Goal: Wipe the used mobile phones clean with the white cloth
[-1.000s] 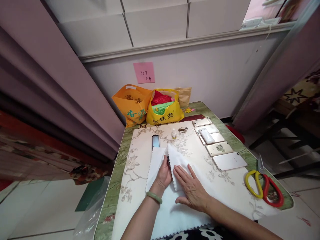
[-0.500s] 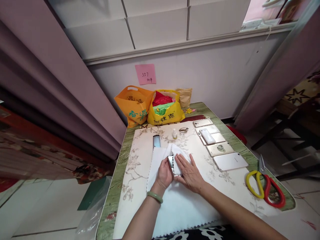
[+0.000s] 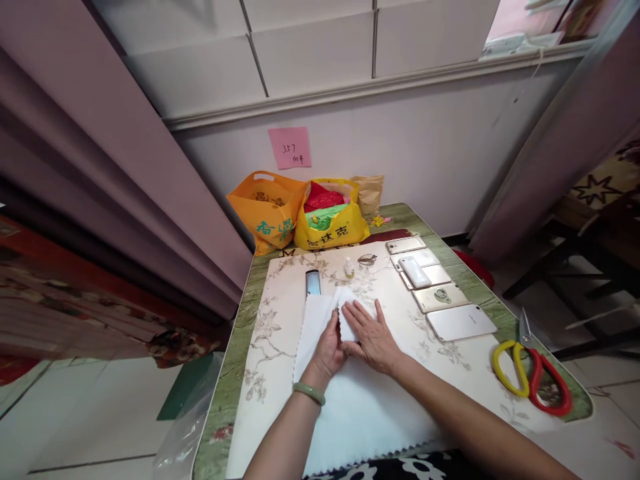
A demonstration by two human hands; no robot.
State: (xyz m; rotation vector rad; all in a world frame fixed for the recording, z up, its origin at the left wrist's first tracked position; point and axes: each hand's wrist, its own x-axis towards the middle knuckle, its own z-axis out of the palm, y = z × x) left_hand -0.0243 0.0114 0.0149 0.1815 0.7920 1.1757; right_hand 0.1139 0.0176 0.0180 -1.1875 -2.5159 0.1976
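My left hand (image 3: 329, 347) is closed along the left edge of a small phone, which the cloth now almost wholly covers. My right hand (image 3: 373, 339) lies flat with fingers stretched over a folded part of the white cloth (image 3: 370, 407), pressing it onto the phone's face. This cloth has a zigzag edge and spreads below both hands towards my lap. Just beyond its upper left corner lies a dark-ended phone with a light blue face (image 3: 313, 283). A small clear bottle (image 3: 349, 268) stands past my hands, beside a pair of folded glasses (image 3: 367, 259).
Several phones (image 3: 461, 323) lie in a column on the right. Large scissors (image 3: 531, 373) with yellow and red handles rest near the right table edge. At the back stand an orange bag (image 3: 270, 213), a yellow bag (image 3: 333, 233) and a brown pouch (image 3: 369, 193).
My right hand and the folded cloth have shifted slightly left, over the phone. The phone's shiny face, partly bare before, is now covered.
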